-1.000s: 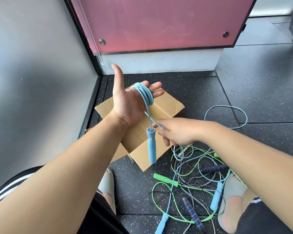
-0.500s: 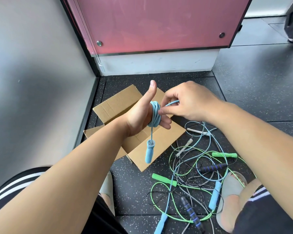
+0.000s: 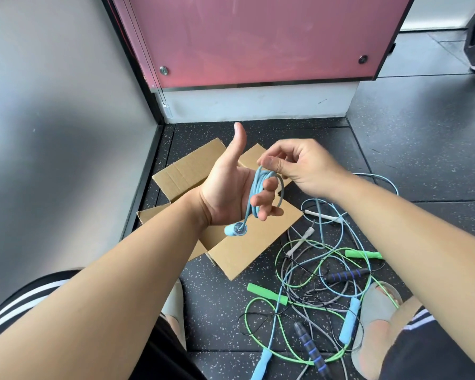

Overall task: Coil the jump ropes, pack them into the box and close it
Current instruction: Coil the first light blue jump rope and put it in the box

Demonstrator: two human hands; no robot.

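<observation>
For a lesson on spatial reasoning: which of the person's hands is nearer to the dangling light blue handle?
Left. The handle hangs just below the left hand. The right hand is higher and to the right, pinching the top of the coiled rope.

At mid-frame the left grip (image 3: 225, 193) is raised with its palm showing and its thumb pointing up. A light blue jump rope (image 3: 254, 187) is coiled round its curled fingers, and one blue handle (image 3: 235, 230) dangles below the palm. The right grip (image 3: 299, 168) pinches the top of the coil. Beneath both, an open cardboard box (image 3: 247, 250) sits on the speckled floor (image 3: 395, 160). At lower right lies a tangle of ropes (image 3: 313, 283) with green, blue and dark handles.
</observation>
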